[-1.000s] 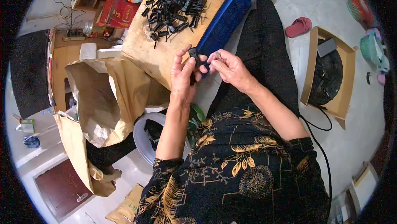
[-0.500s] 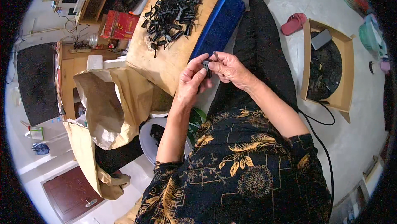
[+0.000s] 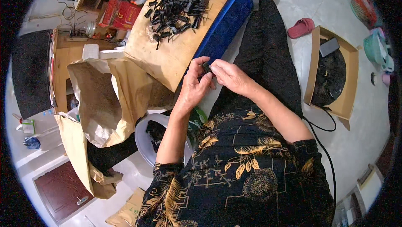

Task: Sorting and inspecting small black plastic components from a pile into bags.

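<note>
Over my lap, my left hand (image 3: 196, 83) is closed round a small black plastic part (image 3: 206, 68), which shows between the thumb and fingers. The fingertips of my right hand (image 3: 231, 77) are pinched together right against that part. What they grip there is hidden. Beyond my hands, a heap of similar black parts (image 3: 180, 9) with thin strips lies on a wooden board (image 3: 144, 55).
A large brown paper bag (image 3: 136, 91) stands open at left, beside a white bucket (image 3: 144, 148) holding black pieces. The board rests on a blue container (image 3: 224, 30). At right are a cardboard box (image 3: 310, 74), a black cable (image 3: 324, 143) and a pink slipper (image 3: 301, 28).
The thin dark strip that stuck up from my right fingers no longer shows. Those fingers have closed in against the black part, which is now more covered. The whole view has shifted slightly.
</note>
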Demonstrator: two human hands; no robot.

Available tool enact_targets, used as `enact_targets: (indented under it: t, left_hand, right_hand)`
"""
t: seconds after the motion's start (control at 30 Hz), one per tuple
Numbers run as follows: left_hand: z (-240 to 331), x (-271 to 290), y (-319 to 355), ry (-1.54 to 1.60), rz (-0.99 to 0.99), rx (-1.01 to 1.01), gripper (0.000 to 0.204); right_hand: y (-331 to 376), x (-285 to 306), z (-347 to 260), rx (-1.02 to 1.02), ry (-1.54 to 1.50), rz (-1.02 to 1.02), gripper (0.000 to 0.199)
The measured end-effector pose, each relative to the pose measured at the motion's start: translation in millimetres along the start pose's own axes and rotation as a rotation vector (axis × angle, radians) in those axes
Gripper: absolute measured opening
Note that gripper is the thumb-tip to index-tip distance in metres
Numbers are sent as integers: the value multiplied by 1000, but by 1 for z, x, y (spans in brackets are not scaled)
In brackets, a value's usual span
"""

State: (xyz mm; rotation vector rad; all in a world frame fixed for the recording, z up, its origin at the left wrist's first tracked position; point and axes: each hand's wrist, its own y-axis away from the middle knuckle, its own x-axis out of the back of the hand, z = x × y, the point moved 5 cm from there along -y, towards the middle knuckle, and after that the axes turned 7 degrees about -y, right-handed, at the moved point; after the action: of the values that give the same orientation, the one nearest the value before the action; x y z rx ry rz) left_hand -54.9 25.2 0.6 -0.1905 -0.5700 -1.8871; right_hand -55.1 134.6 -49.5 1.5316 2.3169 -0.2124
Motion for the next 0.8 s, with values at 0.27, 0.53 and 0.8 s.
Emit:
enact_targets:
  t: [0.27,0.53,0.8]
  left_hand:
    - [-22,3,1,27,57,-10,25]
    - [-29,28,18,-323,436,-236,24]
    - [-97,97,153,-539,749,239,24]
  right_hand:
    - [-3,-8,0,91,312,24,21]
    - [-22,-36,20,65,362,32,18]
    - [-13,-56,44,-267,112,-273,18]
